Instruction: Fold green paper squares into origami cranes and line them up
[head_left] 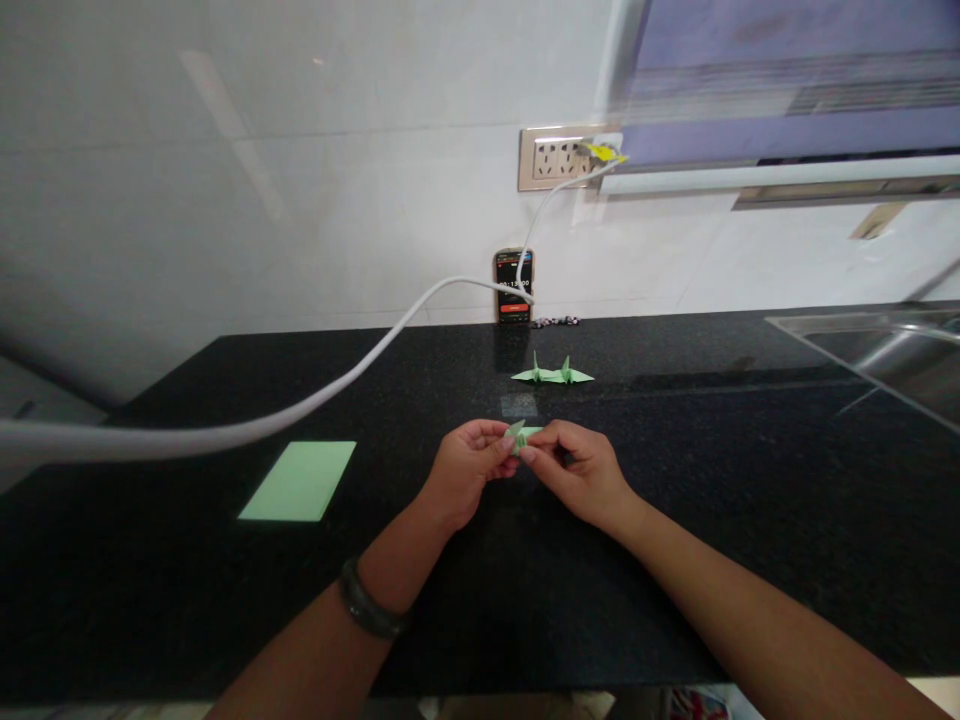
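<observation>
Between my two hands is a small folded piece of green paper (517,436), pinched just above the black counter. My left hand (469,465) grips its left side, thumb pressed against the fold. On the other side, my right hand (581,465) pinches the paper between thumb and fingers. My fingers cover much of it, so its full shape is hidden. Beyond the hands, two green paper cranes (553,374) stand side by side on the counter. A stack of green paper sheets (298,482) lies flat to the left of my left hand.
A phone (514,287) showing a timer leans against the tiled wall, with a small beaded string (556,322) beside it. A white cable (360,365) crosses the view on the left. The black counter (720,480) meets a metal sink (900,350) at the right. A socket panel (555,158) is above.
</observation>
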